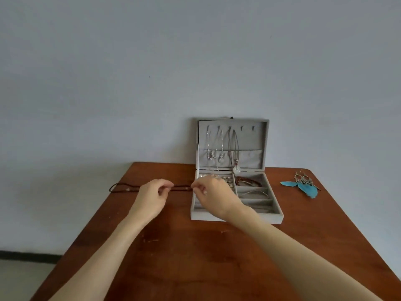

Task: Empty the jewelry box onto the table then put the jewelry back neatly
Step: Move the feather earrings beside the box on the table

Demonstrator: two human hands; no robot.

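A grey jewelry box [275, 218] stands open at the back of the wooden table [195, 257], its lid upright. Several necklaces [221, 148] hang from hooks in the lid. The tray holds earrings, a reddish bead bracelet [249, 182] and a silver bangle [256, 193]. A dark cord necklace [125, 188] is stretched out level to the left of the box, its far loop past the table's left edge. My left hand [152, 196] pinches the cord near its middle. My right hand [213, 195] pinches its right end over the box's left side.
A pair of blue feather earrings [303, 185] lies on the table to the right of the box. A plain wall rises right behind the table. The table's left edge runs diagonally near my left forearm.
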